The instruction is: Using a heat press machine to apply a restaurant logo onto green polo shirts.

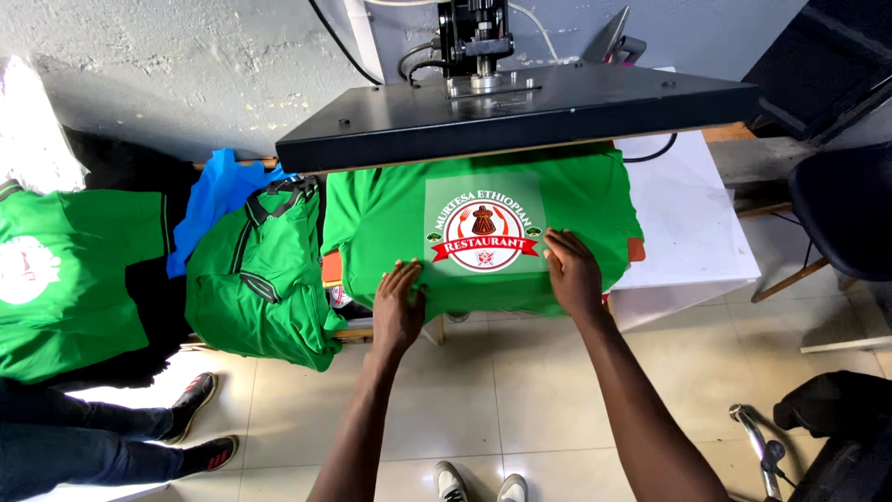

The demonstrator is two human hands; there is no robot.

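Now flat on green shirt [390, 218]: left hand [398, 311] and right hand [573, 274], palms open, gripping nothing, flanking round print [484, 234]. Best pressed outward evenly, avoiding wrinkles under raised press plate [520, 112].

My left hand [398, 311] and right hand [573, 274] were bare, both forearms unsleeved, with no rings or watch; I wore grey-and-white lace-up trainers [478, 483].

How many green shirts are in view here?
3: one green shirt on the press under both hands, one crumpled green shirt left of it, one green shirt at the far left. More may lie hidden underneath.
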